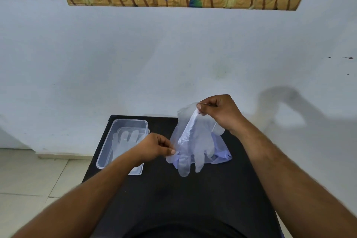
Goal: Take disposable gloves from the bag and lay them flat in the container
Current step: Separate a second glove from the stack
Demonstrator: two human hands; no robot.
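A clear disposable glove (195, 139) hangs above the black table, fingers pointing down. My right hand (218, 111) pinches its cuff at the top. My left hand (157, 146) pinches its lower left edge near the thumb. Behind and under the glove lies the pale plastic bag (222, 155), on the table's right side. The clear rectangular container (108, 141) sits at the table's left, with at least one glove (128, 137) lying flat inside. My left forearm crosses over the container's near end.
The small black table (193, 189) stands against a white wall (173, 54). Its left edge drops to a tiled floor (38, 176). A flat clear lid (138, 170) shows under the container's near right corner.
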